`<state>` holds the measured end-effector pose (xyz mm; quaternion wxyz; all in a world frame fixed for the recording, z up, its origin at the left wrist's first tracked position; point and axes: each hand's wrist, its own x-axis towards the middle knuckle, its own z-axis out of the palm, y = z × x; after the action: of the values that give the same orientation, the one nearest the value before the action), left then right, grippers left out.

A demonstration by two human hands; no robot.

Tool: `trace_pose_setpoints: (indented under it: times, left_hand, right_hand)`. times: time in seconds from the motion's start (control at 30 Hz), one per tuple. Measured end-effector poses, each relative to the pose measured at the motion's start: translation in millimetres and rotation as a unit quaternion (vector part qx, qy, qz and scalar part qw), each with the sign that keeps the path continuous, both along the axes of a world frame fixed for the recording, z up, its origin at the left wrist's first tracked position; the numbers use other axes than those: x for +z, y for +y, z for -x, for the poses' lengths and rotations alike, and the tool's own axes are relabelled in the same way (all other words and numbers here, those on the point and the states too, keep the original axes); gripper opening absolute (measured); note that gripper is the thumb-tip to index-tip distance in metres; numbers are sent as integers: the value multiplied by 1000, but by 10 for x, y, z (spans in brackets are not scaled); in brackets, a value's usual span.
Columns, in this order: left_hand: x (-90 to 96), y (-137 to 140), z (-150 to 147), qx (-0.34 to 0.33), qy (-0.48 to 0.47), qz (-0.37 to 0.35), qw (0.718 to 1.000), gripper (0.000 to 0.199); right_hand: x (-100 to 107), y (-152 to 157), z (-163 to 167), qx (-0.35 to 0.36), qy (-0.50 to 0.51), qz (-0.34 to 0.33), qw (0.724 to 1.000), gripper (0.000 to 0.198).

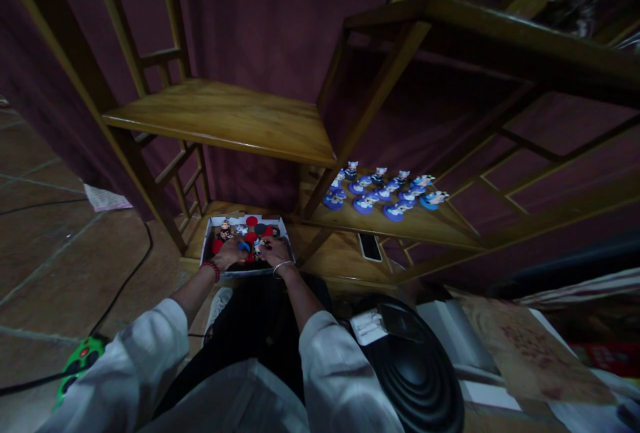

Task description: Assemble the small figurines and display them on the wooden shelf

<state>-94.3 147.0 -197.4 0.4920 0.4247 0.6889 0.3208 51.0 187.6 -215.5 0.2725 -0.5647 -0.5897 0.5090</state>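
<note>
A shallow white-rimmed box (205, 241) rests on the lower shelf in front of me, holding several small figurines with red, dark and blue round bases. Both my hands reach into it. My left hand (229, 254) has its fingers curled at a figurine with a blue base (243, 246). Close beside it, my right hand (275, 251) bends its fingers around a small pale figurine (259, 245). The fingertips are small and partly hidden. Another figurine (225, 227) stands near the box's back left, and a red round base (251, 221) shows at the back.
Several figurines on purple or blue bases (366, 202) stand in rows on the raised right shelf (430, 229). A white-edged phone (370, 246) lies below them. An upper shelf board (220, 116) overhangs the box. A black ridged stool (415, 366) and a green game controller (80, 363) flank me.
</note>
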Motion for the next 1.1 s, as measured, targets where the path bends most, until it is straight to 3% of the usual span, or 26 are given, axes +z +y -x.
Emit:
trace_pose_setpoints:
  times: [0.17, 0.43, 0.57, 0.8, 1.1]
  left_hand:
    - [121, -12, -69, 59, -128, 11, 990, 24]
    - [138, -19, -189, 48, -273, -31, 960, 21]
    - [150, -51, -184, 74, -345, -33, 935, 28]
    - [200, -91, -161, 142, -399, -22, 906, 36]
    - [184, -119, -133, 141, -429, -35, 891, 35]
  right_hand:
    - [-28, 20, -6, -18, 24, 4, 1000, 25]
    - [-94, 54, -39, -36, 72, 0, 997, 25]
    - [-87, 64, -54, -29, 95, 6, 995, 27]
    - [63, 13, -77, -42, 167, 33, 985, 37]
    - [124, 19, -109, -73, 224, 87, 968, 47]
